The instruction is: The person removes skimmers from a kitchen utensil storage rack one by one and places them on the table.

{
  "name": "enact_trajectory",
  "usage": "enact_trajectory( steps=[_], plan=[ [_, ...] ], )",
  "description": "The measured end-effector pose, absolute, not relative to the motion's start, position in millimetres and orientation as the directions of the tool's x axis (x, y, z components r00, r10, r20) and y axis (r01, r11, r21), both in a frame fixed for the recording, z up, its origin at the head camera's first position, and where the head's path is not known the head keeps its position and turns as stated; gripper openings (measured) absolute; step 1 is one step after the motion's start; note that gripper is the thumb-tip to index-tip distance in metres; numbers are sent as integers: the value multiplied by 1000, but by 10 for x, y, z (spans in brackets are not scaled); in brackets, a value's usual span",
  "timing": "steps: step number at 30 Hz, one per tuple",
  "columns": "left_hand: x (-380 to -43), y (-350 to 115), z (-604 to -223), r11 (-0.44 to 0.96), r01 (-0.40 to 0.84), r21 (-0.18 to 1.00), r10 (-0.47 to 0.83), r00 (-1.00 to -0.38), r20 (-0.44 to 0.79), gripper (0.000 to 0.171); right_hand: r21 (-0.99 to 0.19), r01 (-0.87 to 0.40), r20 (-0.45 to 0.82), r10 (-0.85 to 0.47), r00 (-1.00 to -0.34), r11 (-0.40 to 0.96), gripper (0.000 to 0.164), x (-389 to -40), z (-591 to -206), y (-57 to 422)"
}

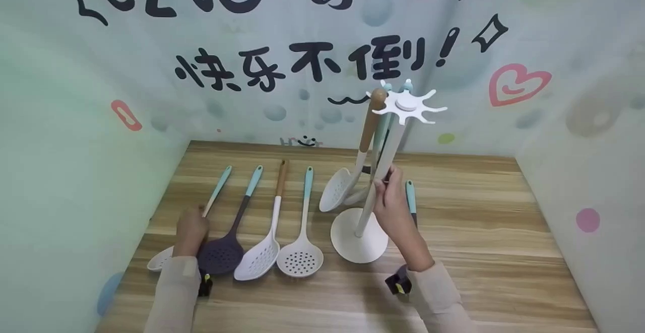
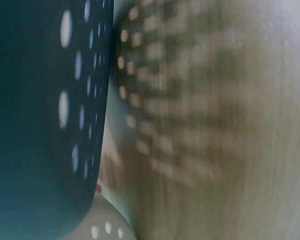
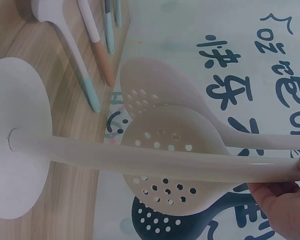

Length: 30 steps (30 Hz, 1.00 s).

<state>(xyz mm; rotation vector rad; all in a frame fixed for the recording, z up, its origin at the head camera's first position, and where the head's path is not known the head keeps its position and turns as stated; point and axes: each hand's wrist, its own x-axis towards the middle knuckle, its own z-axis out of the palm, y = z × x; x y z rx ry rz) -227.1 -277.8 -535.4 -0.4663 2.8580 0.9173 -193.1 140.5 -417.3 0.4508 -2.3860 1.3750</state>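
Note:
My right hand (image 1: 393, 202) grips the pole (image 1: 385, 156) of a white utensil stand, which has a round base (image 1: 347, 250) and a hooked top (image 1: 407, 102). On it hang a white skimmer with a wooden handle (image 1: 370, 126), a cream skimmer (image 3: 162, 200) and a dark skimmer (image 3: 160, 220). Over at the left, my left hand (image 1: 191, 229) pinches the shaft of a pale spoon-shaped utensil with a teal handle (image 1: 220, 184). Its pale head (image 1: 161, 259) lies partly behind that hand. The dark skimmer beside it (image 1: 221, 256) fills much of the left wrist view.
Lying in a row on the wooden table (image 1: 478, 222) are a white skimmer with a wooden handle (image 1: 259, 260) and a white skimmer with a teal handle (image 1: 301, 261). A teal-handled utensil (image 1: 410, 197) lies behind my right arm. Printed cloth walls (image 1: 302, 121) enclose the table's back and sides.

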Motion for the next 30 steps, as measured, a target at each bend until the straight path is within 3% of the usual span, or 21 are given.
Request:
enact_trajectory(
  steps=[11, 17, 23, 30],
  plan=[
    [-2252, -2699, -5280, 808, -348, 475, -246, -933, -264, 46, -757, -438, 455, -90, -886, 484, 35, -1929, -4180, 1400],
    [-2244, -2639, -5191, 861, -292, 417, -175, -939, -297, 47, -747, -443, 464, -88, -881, 496, 36, -1937, -4188, 1408],
    [-2239, -2557, -5065, 858, -278, 432, -114, -923, -367, 54, -738, -464, 488, -87, -868, 490, 34, -1939, -4183, 1398],
    [-2227, -2308, -4818, 843, -221, 491, -51, -940, -337, 62, -739, -470, 496, -81, -865, 482, 35, -1937, -4182, 1391]
  ],
)
